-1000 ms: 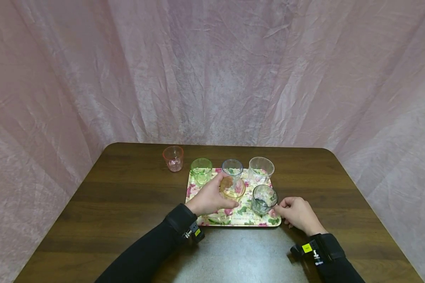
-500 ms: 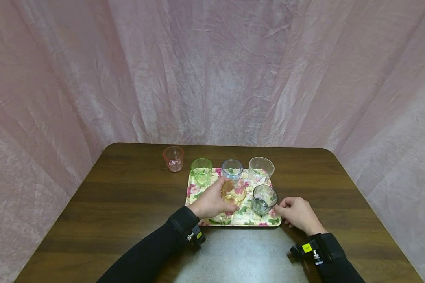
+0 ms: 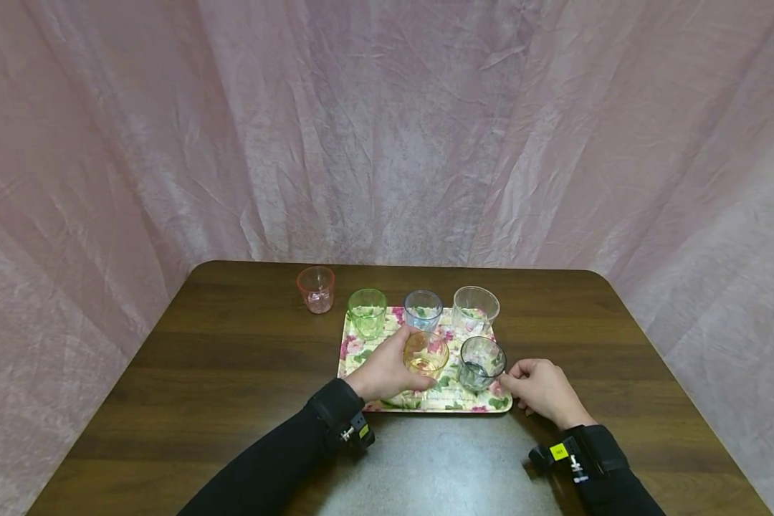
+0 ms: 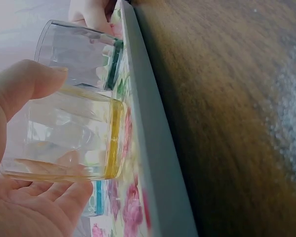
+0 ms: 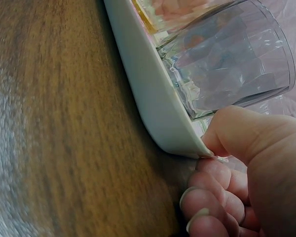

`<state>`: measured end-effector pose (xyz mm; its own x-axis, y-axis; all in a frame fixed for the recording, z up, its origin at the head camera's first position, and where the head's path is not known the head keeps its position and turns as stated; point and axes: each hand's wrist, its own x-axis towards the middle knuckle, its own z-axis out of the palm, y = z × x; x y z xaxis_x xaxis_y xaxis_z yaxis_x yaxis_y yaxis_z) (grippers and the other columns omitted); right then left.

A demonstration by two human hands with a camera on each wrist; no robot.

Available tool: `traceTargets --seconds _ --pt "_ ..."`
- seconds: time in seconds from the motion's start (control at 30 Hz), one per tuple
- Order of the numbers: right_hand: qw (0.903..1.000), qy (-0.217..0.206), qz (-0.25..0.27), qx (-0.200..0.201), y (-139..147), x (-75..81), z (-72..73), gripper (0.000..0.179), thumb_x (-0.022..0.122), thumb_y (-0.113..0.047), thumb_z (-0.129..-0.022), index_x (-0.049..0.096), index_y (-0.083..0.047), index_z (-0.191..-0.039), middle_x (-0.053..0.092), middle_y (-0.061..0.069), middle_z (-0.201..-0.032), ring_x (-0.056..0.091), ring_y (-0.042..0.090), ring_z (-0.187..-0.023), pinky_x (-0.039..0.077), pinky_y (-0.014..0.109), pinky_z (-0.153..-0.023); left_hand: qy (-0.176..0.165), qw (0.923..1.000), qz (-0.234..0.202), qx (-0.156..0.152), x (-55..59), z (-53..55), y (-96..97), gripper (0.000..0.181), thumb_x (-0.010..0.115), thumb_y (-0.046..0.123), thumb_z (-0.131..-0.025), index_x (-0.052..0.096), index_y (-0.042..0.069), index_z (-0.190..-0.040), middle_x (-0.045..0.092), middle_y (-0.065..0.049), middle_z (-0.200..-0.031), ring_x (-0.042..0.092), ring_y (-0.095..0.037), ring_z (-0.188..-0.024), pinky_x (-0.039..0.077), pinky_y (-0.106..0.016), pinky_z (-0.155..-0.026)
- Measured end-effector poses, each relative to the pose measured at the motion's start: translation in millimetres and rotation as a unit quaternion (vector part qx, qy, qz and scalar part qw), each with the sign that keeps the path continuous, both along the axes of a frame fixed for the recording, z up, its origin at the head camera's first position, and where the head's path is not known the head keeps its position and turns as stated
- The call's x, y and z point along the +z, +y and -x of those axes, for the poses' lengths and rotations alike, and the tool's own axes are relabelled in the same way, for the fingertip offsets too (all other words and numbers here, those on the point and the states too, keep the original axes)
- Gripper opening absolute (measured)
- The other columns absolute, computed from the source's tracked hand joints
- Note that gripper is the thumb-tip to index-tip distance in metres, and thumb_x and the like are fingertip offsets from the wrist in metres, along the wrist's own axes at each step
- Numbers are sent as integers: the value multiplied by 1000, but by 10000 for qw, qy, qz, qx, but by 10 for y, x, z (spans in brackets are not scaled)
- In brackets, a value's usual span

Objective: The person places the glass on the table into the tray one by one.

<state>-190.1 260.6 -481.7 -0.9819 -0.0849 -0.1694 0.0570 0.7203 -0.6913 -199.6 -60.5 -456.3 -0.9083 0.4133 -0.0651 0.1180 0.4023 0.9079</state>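
Note:
A yellow-tinted glass (image 3: 427,356) stands upright at the middle front of a floral tray (image 4: 160,168), its base right at the tray's surface. My left hand (image 3: 385,370) holds this glass from the left, thumb on the near side and fingers round the far side. To its right on the tray stands a grey-tinted glass (image 3: 481,367). My right hand (image 3: 545,390) pinches the tray's right rim near the front corner, thumb over the edge and curled fingers below, as the right wrist view shows. The thumb lies close beside the grey glass (image 5: 227,64).
Along the tray's back stand a green glass (image 3: 367,315), a blue glass (image 3: 423,312) and a clear glass (image 3: 475,312). Off the tray, at the back left, a pink glass (image 3: 317,290) stands on the wooden table (image 3: 232,358). A pink curtain (image 3: 387,143) hangs behind.
The left hand has brought the yellow glass slightly toward the front and down onto the tray, away from the blue glass. The right hand has kept its place at the rim.

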Motion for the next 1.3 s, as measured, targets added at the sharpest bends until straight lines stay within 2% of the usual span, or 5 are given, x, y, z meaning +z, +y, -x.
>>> traceTargets --seconds 0.6,0.73,0.93,1.1,1.3 --pt "10000 -82 -31 -40 -13 -1 -18 23 77 -28 -97 72 -10 -84 68 -1 -67 65 18 -58 59 33 -53 25 9996 -277 -107 -28 -38 5 77 92 12 -86 48 5 -149 55 -17 -160 55 -39 -147 52 -55 -121" --pt "10000 -33 -21 -49 -13 -3 -8 24 77 -28 -97 72 -10 -83 67 -1 -66 65 18 -58 59 33 -53 138 9998 -96 -44 -35 -39 2 87 95 18 -84 45 5 -154 56 -18 -158 64 -34 -131 54 -54 -117" --pt "10000 35 -53 -34 -13 -2 -12 24 79 -29 -98 73 -10 -85 67 -2 -67 64 18 -58 58 33 -51 223 9997 103 35 -50 -37 -11 109 99 30 -80 36 4 -164 55 -21 -156 61 -36 -138 53 -56 -117" --pt "10000 14 -36 -29 -13 -2 -11 25 78 -29 -98 73 -10 -84 66 -2 -66 64 17 -58 58 33 -52 258 9996 -77 25 16 -47 -52 107 99 31 -81 37 3 -164 56 -20 -153 60 -36 -139 53 -54 -116" --pt "10000 5 -58 -30 -9 2 -7 24 77 -28 -99 74 -10 -86 66 -1 -66 64 18 -59 58 33 -52 234 9994 -243 70 133 -66 -122 102 97 31 -84 39 3 -163 47 -17 -166 44 -40 -157 46 -59 -126"
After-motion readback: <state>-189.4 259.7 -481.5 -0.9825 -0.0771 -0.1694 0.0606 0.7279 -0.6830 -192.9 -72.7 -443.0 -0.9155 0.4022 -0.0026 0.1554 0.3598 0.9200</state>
